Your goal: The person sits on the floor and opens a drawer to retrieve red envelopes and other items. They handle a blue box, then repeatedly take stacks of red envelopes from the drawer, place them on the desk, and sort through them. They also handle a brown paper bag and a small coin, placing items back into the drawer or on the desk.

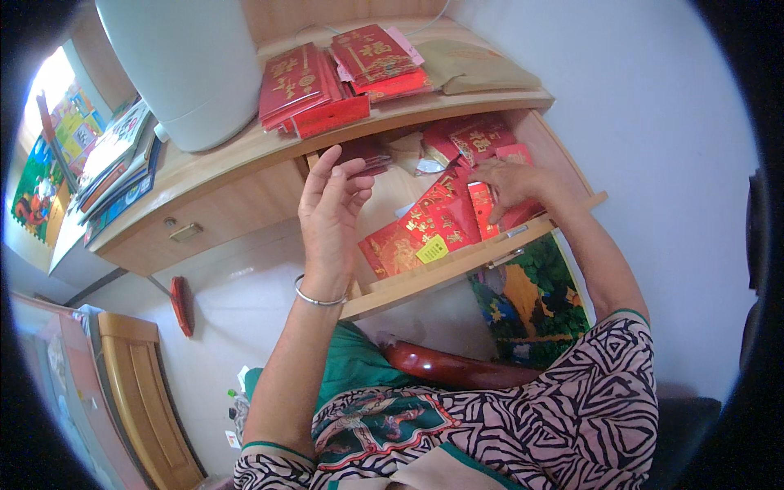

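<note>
Gold characters and ornaments were printed on the glossy red paper packets [420, 224], which lay inside the pulled-out pale wooden drawer [408, 286], just towards one o'clock from the middle of the view. A small yellow label [433, 249] with dark writing was upon them. Similar gold writing covered the piled red packets [290, 82] on the light wooden desk [202, 166], towards eleven o'clock.

Beside this pile, at one o'clock, lay a flat khaki bag [482, 69]; at ten o'clock stood a tall white rounded container [184, 73]. The drawer's front board stood between the person's body and the packets, and a colourful printed sheet [535, 298] showed below it, at four o'clock.

The left hand [331, 200], with a silver bangle [318, 300] at its wrist, was raised at ten o'clock, empty, its fingers loosely bent. The right hand [508, 184] reached into the drawer at two o'clock, fingers bent down upon the packets; whether it gripped one, I could not tell.
</note>
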A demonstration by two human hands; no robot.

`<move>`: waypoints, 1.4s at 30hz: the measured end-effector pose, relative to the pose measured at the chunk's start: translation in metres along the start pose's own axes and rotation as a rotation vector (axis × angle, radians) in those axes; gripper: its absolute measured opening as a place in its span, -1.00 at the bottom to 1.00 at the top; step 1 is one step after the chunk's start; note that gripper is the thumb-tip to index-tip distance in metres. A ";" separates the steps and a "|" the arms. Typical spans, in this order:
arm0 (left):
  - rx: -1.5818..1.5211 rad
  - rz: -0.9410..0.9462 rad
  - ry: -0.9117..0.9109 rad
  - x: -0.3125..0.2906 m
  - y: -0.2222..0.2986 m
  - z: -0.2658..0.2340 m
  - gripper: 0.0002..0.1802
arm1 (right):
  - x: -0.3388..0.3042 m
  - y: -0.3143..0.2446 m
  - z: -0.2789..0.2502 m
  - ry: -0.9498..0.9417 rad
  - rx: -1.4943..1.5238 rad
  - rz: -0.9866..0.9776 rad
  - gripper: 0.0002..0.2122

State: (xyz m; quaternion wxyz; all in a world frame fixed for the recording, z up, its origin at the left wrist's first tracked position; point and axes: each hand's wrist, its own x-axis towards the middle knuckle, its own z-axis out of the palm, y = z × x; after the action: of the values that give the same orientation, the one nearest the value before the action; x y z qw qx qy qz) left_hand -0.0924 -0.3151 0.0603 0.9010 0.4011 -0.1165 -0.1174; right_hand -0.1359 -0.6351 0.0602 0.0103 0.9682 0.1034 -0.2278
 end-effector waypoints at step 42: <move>0.669 -0.084 -0.379 0.025 -0.013 0.001 -0.25 | 0.033 -0.078 -0.018 0.165 1.177 -0.177 -0.50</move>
State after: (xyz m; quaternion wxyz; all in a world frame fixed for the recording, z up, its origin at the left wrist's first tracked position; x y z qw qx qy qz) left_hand -0.0705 -0.3316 0.0541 0.6772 0.6485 -0.2963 -0.1820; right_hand -0.1150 -0.5512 0.0635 -0.5548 0.8133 0.0405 -0.1707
